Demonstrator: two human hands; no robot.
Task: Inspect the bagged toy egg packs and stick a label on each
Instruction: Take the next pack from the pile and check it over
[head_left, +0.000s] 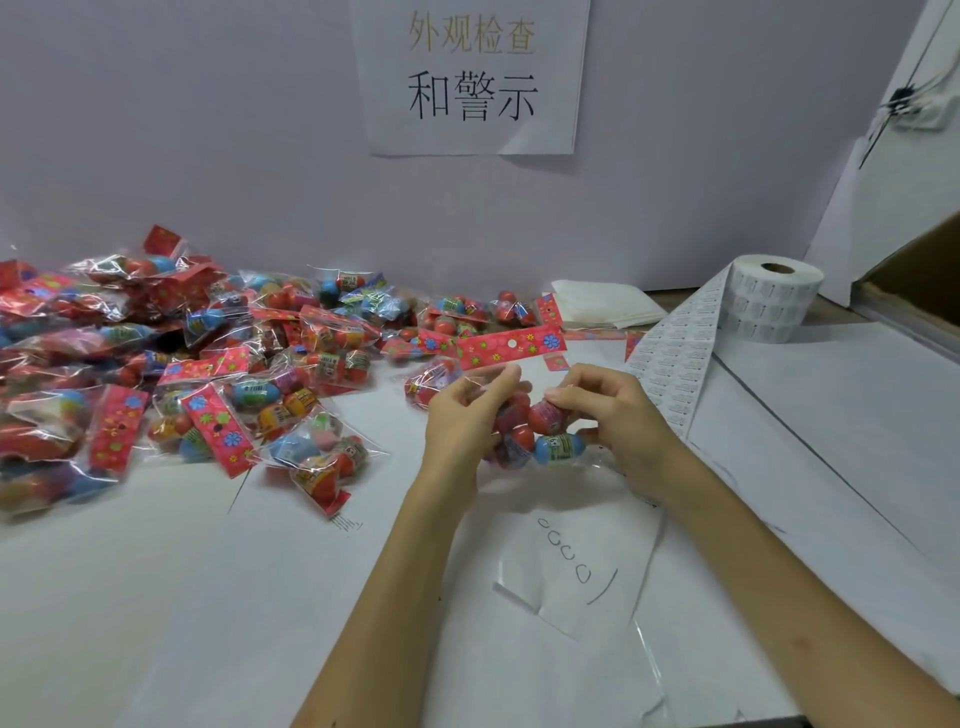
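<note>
Paper covered the worktop (208, 597). Above it our left hand (462, 421) and right hand (618, 415) pinched one egg pack (545, 418). We judged its film light and slippery, its header card (511, 345) stiffer to grip.

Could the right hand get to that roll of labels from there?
Probably yes. The roll of labels stands to the right of the right hand, with only its own unrolled strip between. Though that hand would first have to release the egg pack it holds with the left hand.
</note>
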